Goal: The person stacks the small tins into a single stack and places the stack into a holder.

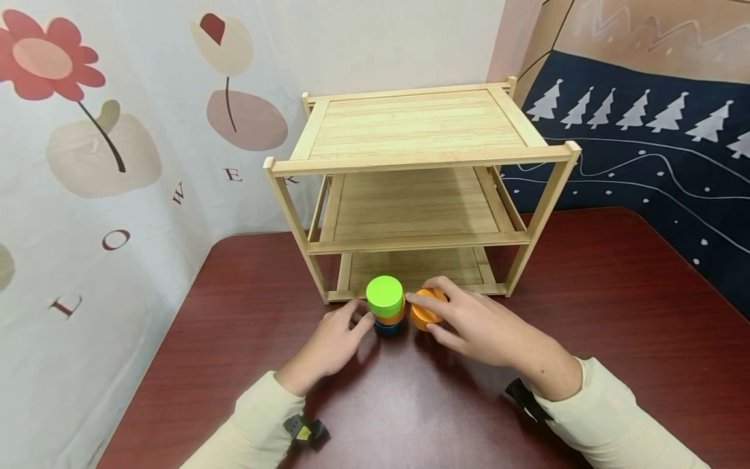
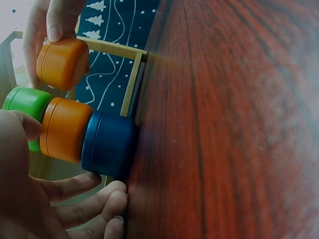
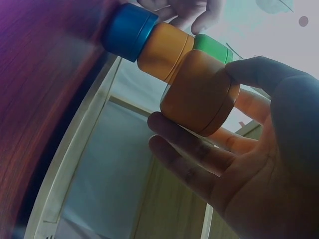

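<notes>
A stack of small round lidded jars stands on the table: a blue jar (image 2: 110, 144) at the bottom, an orange jar (image 2: 67, 130) in the middle and a green jar (image 1: 385, 295) on top. My right hand (image 1: 477, 322) pinches a second orange jar (image 3: 199, 94) between thumb and fingers, just right of the stack and raised above the table in the left wrist view. On the stack's left side is my left hand (image 1: 334, 339), thumb and fingers loosely spread beside it. Its thumb overlaps the green jar in the left wrist view.
Just behind the stack stands a three-tier light wooden shelf (image 1: 418, 159). The dark red wooden table (image 1: 246, 326) extends to both sides. Printed cloths, one with flowers (image 1: 43, 58) and one with white trees (image 1: 633, 111), hang behind the table.
</notes>
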